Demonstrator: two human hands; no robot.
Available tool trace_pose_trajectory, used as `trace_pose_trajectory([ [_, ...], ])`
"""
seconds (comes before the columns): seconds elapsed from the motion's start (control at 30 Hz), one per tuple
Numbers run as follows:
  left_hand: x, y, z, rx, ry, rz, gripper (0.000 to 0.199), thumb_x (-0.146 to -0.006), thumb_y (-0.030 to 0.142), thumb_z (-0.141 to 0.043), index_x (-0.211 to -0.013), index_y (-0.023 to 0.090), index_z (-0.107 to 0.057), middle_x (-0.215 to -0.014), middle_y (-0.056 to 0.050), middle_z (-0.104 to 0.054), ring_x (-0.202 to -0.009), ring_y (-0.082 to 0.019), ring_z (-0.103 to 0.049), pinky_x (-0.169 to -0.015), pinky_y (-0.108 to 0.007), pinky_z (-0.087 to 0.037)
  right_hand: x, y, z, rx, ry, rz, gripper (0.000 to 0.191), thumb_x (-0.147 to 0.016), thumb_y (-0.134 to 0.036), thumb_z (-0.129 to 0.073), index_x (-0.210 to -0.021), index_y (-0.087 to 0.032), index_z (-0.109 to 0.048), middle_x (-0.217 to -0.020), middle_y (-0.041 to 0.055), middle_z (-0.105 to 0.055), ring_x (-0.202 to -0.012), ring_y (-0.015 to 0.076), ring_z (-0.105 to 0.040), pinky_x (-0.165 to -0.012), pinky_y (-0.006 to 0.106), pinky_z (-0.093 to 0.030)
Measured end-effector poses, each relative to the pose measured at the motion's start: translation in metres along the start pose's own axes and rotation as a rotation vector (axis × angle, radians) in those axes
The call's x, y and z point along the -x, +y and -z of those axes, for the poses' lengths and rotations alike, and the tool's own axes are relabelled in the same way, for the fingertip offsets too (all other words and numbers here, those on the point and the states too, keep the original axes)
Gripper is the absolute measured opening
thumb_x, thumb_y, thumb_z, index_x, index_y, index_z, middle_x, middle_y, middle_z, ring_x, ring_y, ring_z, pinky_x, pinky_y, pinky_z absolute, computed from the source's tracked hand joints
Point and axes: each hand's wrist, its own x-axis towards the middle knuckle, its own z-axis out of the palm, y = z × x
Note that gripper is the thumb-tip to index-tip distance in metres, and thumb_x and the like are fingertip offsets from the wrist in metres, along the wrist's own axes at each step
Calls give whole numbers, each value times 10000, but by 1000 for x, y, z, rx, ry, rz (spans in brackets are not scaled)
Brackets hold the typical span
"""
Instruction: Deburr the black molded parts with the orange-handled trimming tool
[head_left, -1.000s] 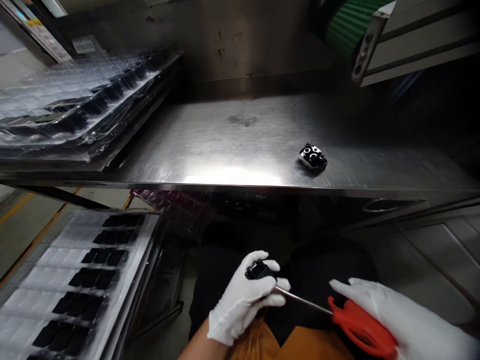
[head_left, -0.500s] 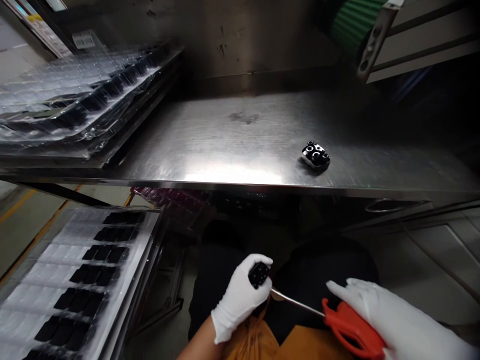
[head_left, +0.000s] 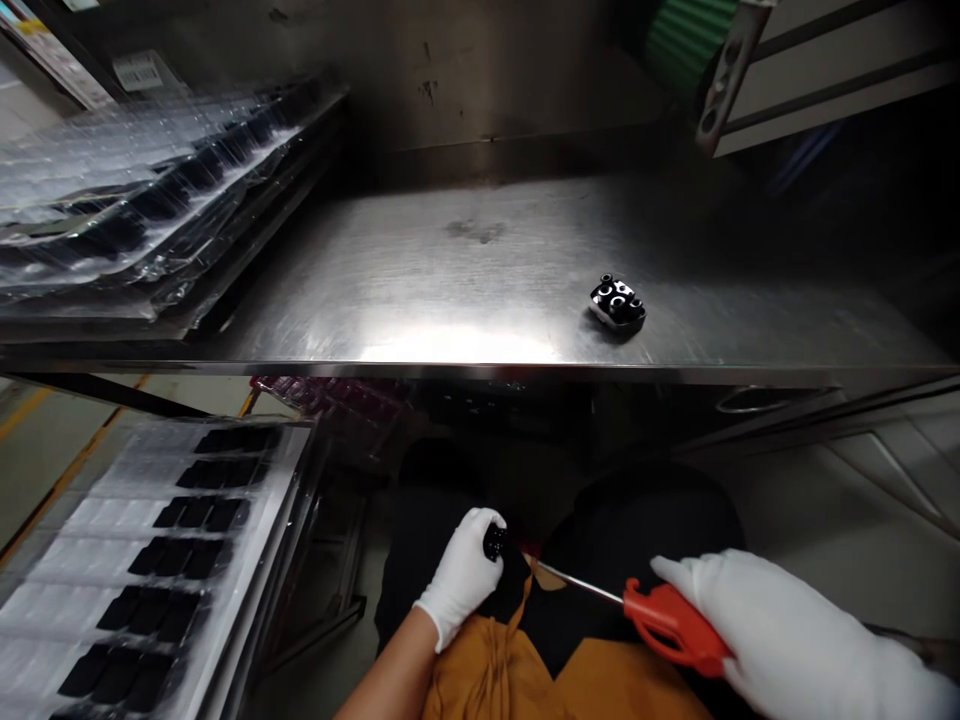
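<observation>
on my feed the left hand point(head_left: 461, 575), in a white glove, sits at about 6 o'clock with its fingers closed around a small black molded part point(head_left: 495, 542), clamped so that only one end shows. the right hand point(head_left: 787, 630), also gloved, is at about 4 o'clock, wrapped firmly on the red handle of a screwdriver point(head_left: 671, 625). its thin steel shaft runs across to the black part, but i cannot tell whether the tip touches it. orange cloth point(head_left: 487, 670) lies just below both hands.

a second black part point(head_left: 617, 305), with round bosses on top, rests alone at about 3 o'clock near the front edge of a brushed stainless steel surface point(head_left: 420, 290). stacked clear plastic trays point(head_left: 150, 170) lie on it at 10 o'clock, holding dark parts in rows. at 8 o'clock, a clear tray point(head_left: 90, 520) of black parts sits below the surface's level on a metal rack.

a green ribbed object point(head_left: 686, 35) shows at 1 o'clock beside a pale metal-framed panel point(head_left: 825, 70). a barcode label point(head_left: 141, 72) is at 11 o'clock. grey floor tiles point(head_left: 885, 490) show at 4 o'clock, and a yellow floor stripe point(head_left: 75, 470) at 8 o'clock.
</observation>
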Motion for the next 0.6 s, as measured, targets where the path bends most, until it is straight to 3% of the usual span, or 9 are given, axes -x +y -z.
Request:
trace_pose_trajectory([
  [0.23,-2,2,-1,-6,-12,14,376,-617,-72,-408,-844,204,-525,-870,4,-553,-809,-126,-523,-785,-243,-425,-14,-9,9,-61,-104,-103,482,-656,-76,-492,-1079,-206,-683,-881,84,-717,-805,254,-667,-792,358,-492],
  [0.4,-1,0,0,5,-9,29,400,-623,-70,-403,-882,206,-533,-905,-6,-554,-853,-132,-530,-832,-255,-426,-20,-13,19,-116,-139,-117,398,-668,-103,-517,-1008,-214,-692,-842,77,-708,-795,254,-663,-778,342,-475],
  [0.6,-2,2,0,72,-10,77,383,-620,-56,-415,-864,206,-551,-886,-7,-558,-850,-141,-539,-830,-281,-438,-12,-13,-11,-126,-110,-156,317,-715,-163,-570,-987,-252,-707,-908,79,-714,-863,281,-665,-820,362,-478],
])
